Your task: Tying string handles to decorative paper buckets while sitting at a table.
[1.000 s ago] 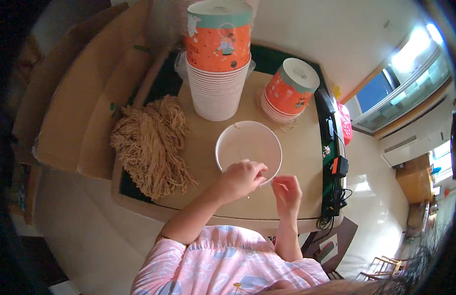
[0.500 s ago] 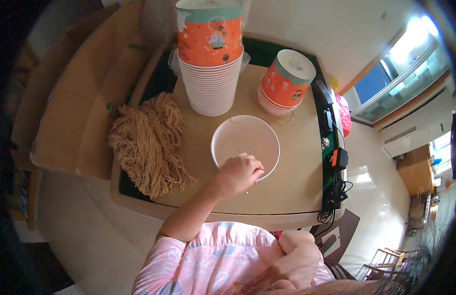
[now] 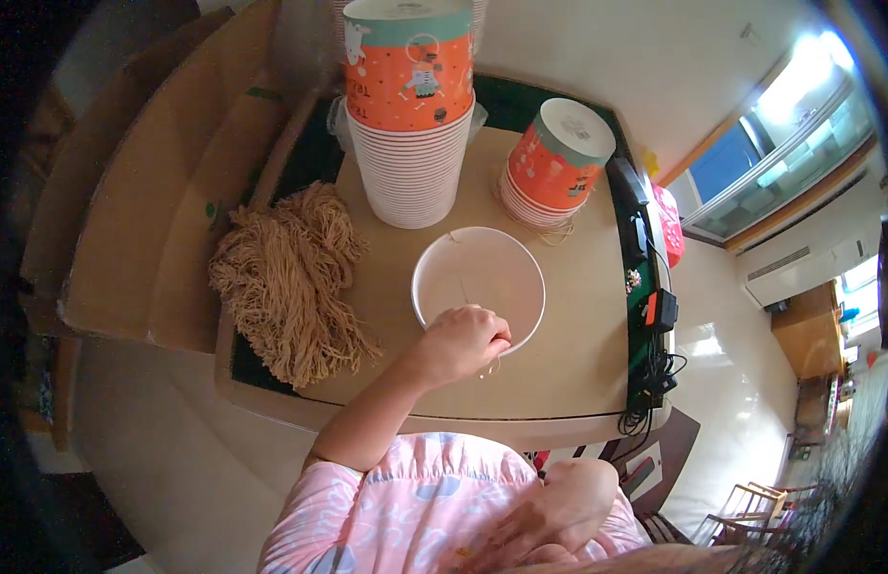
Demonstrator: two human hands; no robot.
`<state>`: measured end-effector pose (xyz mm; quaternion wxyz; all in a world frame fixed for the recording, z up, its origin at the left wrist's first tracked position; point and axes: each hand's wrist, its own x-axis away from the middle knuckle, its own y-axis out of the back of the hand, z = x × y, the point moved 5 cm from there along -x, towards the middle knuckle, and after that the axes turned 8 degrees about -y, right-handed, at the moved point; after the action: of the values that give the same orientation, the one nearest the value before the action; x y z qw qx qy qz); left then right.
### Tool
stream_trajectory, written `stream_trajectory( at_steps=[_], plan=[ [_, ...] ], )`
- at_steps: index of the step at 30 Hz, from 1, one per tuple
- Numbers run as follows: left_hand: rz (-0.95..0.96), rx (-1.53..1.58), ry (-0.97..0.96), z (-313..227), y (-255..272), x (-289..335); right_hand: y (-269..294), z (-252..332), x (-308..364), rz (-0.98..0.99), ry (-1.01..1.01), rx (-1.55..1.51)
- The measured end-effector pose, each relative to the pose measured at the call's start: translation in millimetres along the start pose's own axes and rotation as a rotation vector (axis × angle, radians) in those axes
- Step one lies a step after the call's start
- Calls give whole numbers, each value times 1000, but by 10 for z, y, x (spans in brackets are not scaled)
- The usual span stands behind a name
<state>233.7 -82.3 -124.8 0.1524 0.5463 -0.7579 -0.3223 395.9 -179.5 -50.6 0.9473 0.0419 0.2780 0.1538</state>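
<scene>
My left hand (image 3: 463, 342) is closed at the near rim of a white paper bucket (image 3: 427, 277), which stands mouth up on the table. Its fingers pinch a thin cord (image 3: 499, 364) that dangles just outside the rim, near a small white tip. Another bit of cord shows at the bucket's far rim, and a faint strand runs down inside. My right arm (image 3: 573, 497) is bent in front of my chest at the lower edge. The fingers of that hand cannot be made out, nor whether they hold anything.
A bundle of tan cords (image 3: 291, 282) lies on the left. Behind the bucket rises a tall stack of nested paper buckets (image 3: 410, 153), orange and teal on top; a shorter stack (image 3: 559, 163) stands right. Black cables and a power adapter (image 3: 662, 310) line the right edge. A big cardboard box (image 3: 166, 191) stands left.
My left hand stays at the near rim with only a slight shift, and the dangling cord end shows a little more. My bent right arm has moved slightly.
</scene>
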Motion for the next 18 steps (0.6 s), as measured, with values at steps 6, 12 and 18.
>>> stream_trajectory(
  at_steps=[6,12,18],
  plan=[
    [12,14,22,46,-1,-24,44,69,44,113,114,-12],
    [54,55,-69,-66,-9,-57,236,194,-27,47,18,-105],
    [-19,129,101,49,-4,18,936,-247,436,-1210,-773,707]
  ],
)
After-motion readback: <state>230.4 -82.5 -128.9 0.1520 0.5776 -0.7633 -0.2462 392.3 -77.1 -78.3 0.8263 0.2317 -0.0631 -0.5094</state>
